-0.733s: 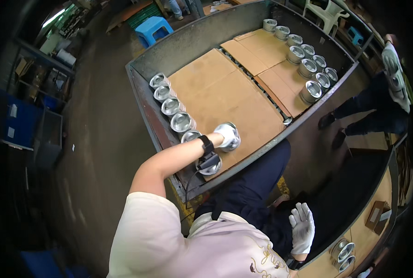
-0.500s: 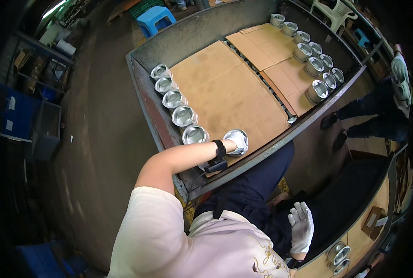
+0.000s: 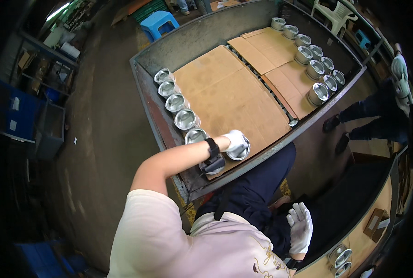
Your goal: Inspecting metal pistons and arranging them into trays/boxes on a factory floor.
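Observation:
My left hand (image 3: 234, 140), in a white glove, is over a silver metal piston (image 3: 239, 153) at the near edge of the cardboard (image 3: 229, 92). Its slightly blurred fingers lie loosely across the piston's top edge and are not wrapped round it. A row of similar pistons (image 3: 187, 119) stands along the bin's left wall; my wrist and a dark device strapped to it partly hide the nearest ones. My right hand (image 3: 300, 228), also gloved, hangs beside my trousers with fingers stretched out and nothing in it.
A large metal bin (image 3: 145, 99) surrounds the cardboard, with more pistons (image 3: 315, 69) along its right side. At lower right, two pistons (image 3: 340, 259) and a small carton (image 3: 376, 224) sit on a bench. Another person's legs (image 3: 373, 113) are at right; a blue stool (image 3: 159, 24) stands behind.
My left hand has shifted up and left across the piston, baring more of its top, while the piston stays in place. The view has shifted slightly. My right hand looks the same.

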`<action>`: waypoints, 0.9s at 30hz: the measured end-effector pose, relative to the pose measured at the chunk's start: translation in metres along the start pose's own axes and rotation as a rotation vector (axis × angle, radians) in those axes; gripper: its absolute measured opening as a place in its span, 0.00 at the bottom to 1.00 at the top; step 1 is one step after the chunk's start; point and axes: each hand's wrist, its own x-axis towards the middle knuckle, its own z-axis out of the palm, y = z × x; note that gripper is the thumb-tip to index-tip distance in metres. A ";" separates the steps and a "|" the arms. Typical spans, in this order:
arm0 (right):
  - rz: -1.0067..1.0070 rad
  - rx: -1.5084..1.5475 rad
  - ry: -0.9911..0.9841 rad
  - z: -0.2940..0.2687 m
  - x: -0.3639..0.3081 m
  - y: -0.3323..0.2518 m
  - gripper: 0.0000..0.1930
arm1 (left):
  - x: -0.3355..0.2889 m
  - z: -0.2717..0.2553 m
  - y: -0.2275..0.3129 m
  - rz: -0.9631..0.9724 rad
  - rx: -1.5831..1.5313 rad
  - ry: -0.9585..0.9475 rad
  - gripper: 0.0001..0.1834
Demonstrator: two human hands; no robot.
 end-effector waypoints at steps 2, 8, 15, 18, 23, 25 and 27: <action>-0.001 0.016 -0.008 0.001 -0.002 0.001 0.24 | -0.018 -0.013 -0.029 -0.110 -0.431 0.169 0.17; 0.003 0.047 -0.013 -0.012 0.003 0.007 0.24 | -0.070 -0.064 -0.099 -0.171 -0.262 0.252 0.19; -0.027 0.003 0.028 -0.016 0.003 0.004 0.25 | -0.093 -0.092 -0.115 -0.052 0.792 -0.034 0.12; -0.030 0.010 0.018 -0.010 0.005 0.004 0.24 | -0.070 -0.045 -0.171 -0.073 0.526 0.103 0.13; -0.027 -0.044 0.050 -0.007 0.005 0.005 0.22 | -0.047 -0.014 -0.159 -0.270 0.516 -0.197 0.17; -0.004 -0.050 0.091 -0.006 0.004 0.007 0.22 | -0.036 0.002 -0.172 -0.303 0.531 -0.142 0.16; -0.027 -0.053 0.110 -0.006 0.003 0.010 0.24 | -0.027 0.015 -0.180 -0.358 0.634 -0.072 0.15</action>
